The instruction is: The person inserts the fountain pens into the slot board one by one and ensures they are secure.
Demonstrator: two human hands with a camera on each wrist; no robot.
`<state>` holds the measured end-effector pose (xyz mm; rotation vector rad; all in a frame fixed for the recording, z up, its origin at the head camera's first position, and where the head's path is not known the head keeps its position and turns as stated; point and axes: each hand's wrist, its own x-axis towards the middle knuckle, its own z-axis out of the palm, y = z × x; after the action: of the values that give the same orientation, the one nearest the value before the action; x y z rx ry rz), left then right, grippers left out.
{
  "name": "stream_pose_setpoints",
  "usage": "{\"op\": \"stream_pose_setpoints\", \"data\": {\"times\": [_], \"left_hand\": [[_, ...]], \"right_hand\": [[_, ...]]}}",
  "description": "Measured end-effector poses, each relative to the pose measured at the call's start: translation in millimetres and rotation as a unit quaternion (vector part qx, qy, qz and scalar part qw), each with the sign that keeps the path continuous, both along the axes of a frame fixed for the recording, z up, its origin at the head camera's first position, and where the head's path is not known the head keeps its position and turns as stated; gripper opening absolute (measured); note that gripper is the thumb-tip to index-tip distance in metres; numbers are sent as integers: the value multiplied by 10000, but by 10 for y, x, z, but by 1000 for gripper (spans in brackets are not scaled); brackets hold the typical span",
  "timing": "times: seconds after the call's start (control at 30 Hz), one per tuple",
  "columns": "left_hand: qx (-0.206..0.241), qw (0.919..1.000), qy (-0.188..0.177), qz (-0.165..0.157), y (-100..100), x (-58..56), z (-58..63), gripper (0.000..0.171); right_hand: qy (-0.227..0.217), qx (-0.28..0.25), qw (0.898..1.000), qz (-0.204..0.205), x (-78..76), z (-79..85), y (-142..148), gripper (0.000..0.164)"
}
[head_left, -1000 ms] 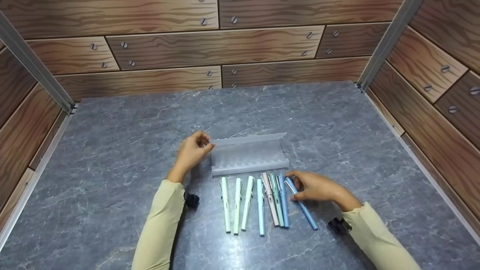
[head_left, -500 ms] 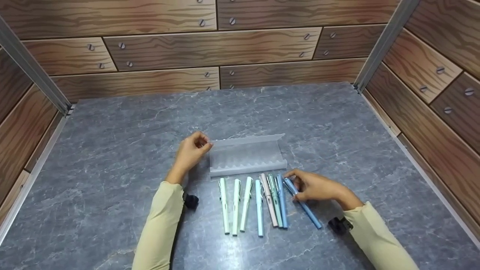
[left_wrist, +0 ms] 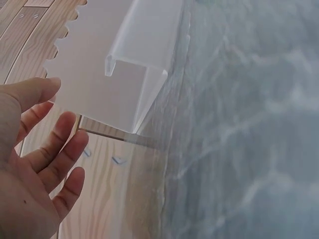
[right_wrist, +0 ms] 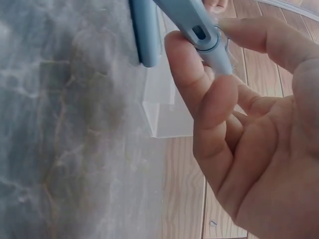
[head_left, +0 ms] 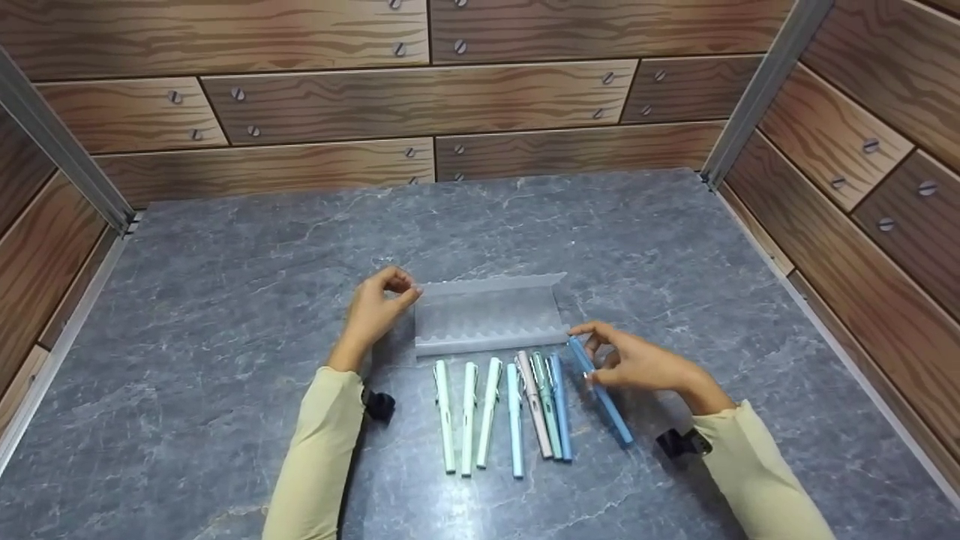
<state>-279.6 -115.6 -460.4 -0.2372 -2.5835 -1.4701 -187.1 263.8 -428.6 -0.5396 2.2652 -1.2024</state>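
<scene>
My left hand point(head_left: 375, 307) pinches the left far corner of a translucent plastic tray point(head_left: 487, 309) with scalloped edges. The left wrist view shows the thumb on the near face of that tray point(left_wrist: 99, 84) and the index finger partly hidden behind it. My right hand point(head_left: 646, 361) holds a blue pen point(head_left: 613, 416) by its upper part, tilted, beside the tray's near right corner. In the right wrist view the thumb and fingers grip this pen point(right_wrist: 187, 17) near its end.
Several capped pens lie in a row before the tray: light green pens point(head_left: 445, 416), a light blue pen point(head_left: 515, 424), a pinkish-grey pen point(head_left: 535, 409), a green pen point(head_left: 548, 412) and another blue pen point(head_left: 561, 412). Wood-patterned walls point(head_left: 315, 105) enclose the grey marbled table point(head_left: 225, 300).
My right hand has lifted the blue pen from the table and shifted slightly forward, toward the tray's near right corner. The left hand keeps its place at the tray.
</scene>
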Motion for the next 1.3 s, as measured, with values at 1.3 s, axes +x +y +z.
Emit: {"op": "stream_pose_setpoints", "data": {"times": [1.3], "left_hand": [[-6, 9999, -90, -97, -11, 15, 22, 15]], "right_hand": [[1563, -1315, 9643, -1688, -553, 145, -230, 63]]}}
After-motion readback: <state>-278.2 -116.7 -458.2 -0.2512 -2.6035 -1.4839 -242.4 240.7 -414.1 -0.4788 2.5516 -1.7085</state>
